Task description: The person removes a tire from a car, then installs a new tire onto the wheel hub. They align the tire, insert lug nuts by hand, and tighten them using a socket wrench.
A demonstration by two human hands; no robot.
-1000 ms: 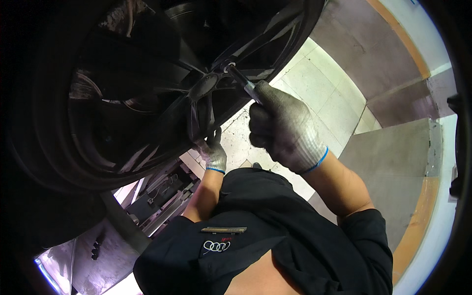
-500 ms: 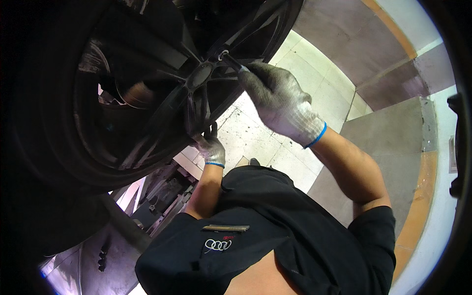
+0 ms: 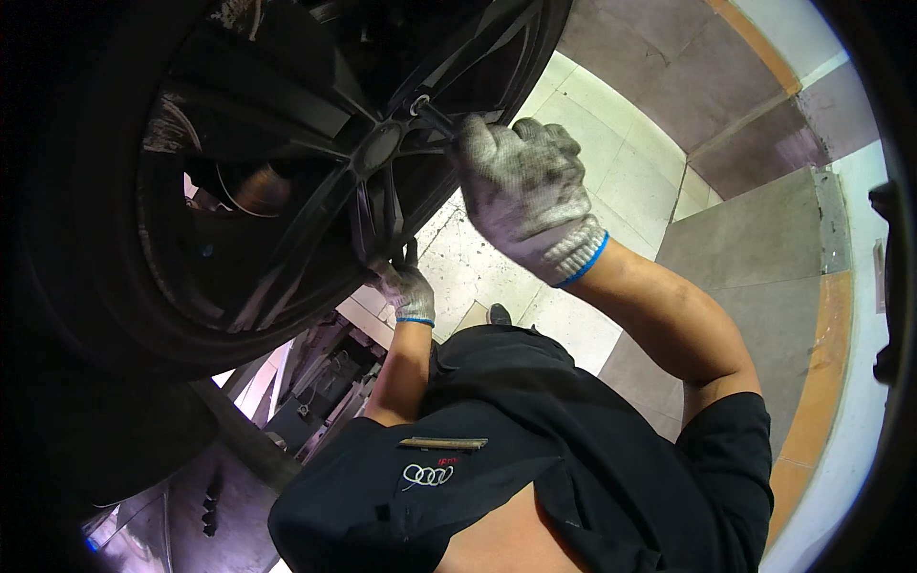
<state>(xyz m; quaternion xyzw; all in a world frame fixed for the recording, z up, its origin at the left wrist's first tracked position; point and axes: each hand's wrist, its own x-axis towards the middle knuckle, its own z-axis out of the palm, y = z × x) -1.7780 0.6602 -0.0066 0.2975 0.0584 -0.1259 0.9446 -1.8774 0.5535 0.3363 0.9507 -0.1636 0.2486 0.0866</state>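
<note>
Black wheel (image 3: 377,148), whitish gloves (image 3: 525,196) — smudged grey (blue hems (image 3: 592,261)), black shirt (image 3: 611,449), pale floor (image 3: 630,172)

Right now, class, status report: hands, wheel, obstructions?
Right hand gripping black rod-shaped tool at spoked car wheel. Left hand at wheel's lower edge. Nothing visibly blocking tool.

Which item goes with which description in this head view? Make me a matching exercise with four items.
Items:
1. Right hand
2. Left hand
3. Shirt
4. Floor

Descriptions:
A. Pale and tiled
B. At the near end of the dark tool
C. Black, with short sleeves
D. At the lower edge of the wheel

Right pairs: 1-B, 2-D, 3-C, 4-A
</note>
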